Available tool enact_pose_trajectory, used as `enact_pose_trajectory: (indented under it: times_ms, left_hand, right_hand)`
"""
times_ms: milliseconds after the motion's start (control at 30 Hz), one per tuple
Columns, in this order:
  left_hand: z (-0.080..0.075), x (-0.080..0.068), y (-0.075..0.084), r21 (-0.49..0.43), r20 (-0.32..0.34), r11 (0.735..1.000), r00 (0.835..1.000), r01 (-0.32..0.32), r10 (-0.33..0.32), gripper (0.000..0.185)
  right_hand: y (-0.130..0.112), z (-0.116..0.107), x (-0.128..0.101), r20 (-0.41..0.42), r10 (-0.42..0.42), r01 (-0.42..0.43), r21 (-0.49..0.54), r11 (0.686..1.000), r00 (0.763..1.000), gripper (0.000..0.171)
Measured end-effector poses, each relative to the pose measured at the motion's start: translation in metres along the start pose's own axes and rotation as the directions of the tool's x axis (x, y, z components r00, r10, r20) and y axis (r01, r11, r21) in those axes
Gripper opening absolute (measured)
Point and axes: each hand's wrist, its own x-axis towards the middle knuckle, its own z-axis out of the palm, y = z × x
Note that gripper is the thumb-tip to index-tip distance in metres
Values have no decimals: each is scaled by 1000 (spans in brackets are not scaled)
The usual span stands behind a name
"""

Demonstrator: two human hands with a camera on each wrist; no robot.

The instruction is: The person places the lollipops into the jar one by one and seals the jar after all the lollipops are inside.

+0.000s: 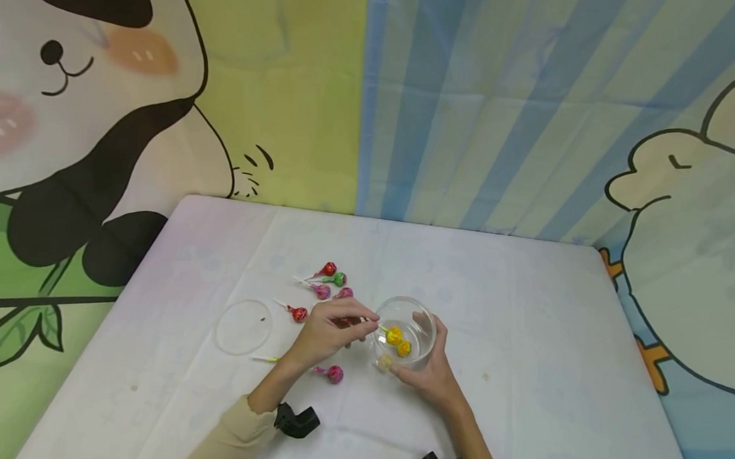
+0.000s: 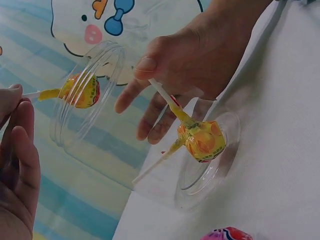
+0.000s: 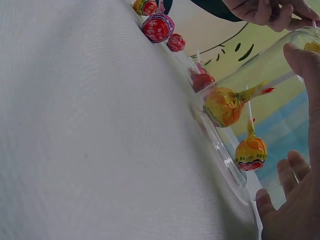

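In the head view my left hand [image 1: 331, 326] pinches the white stick of a yellow-wrapped lollipop [image 2: 82, 91] between thumb and fingertips. The candy end is inside the mouth of a clear jar [image 1: 406, 300], as the left wrist view shows. My right hand [image 1: 428, 372] grips that jar round its side, thumb on one side and fingers on the other. Two more yellow-orange lollipops, one nearer lollipop [image 3: 225, 106] and one lower lollipop [image 3: 251, 152], lie low inside the jar with their sticks pointing toward the mouth.
Left of the jar, a red lollipop [image 1: 329, 269], a green lollipop [image 1: 340, 279] and several pink or red ones lie on the white table [image 1: 523, 382]. A purple lollipop [image 1: 334, 374] lies near the left forearm. Beside them is a clear round lid [image 1: 216, 327].
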Motion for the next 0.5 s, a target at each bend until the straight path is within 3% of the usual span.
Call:
enact_pose_trajectory:
  times_ms: [233, 500]
  left_hand:
    - [8, 7, 2, 12, 77, 999, 996, -35, 33, 12]
    - [14, 13, 0, 101, 159, 995, 987, -9, -7, 17]
  right_hand:
    - [1, -2, 1, 11, -24, 25, -10, 1000, 1000, 105]
    - [-1, -2, 0, 16, -35, 35, 1, 999, 999, 105]
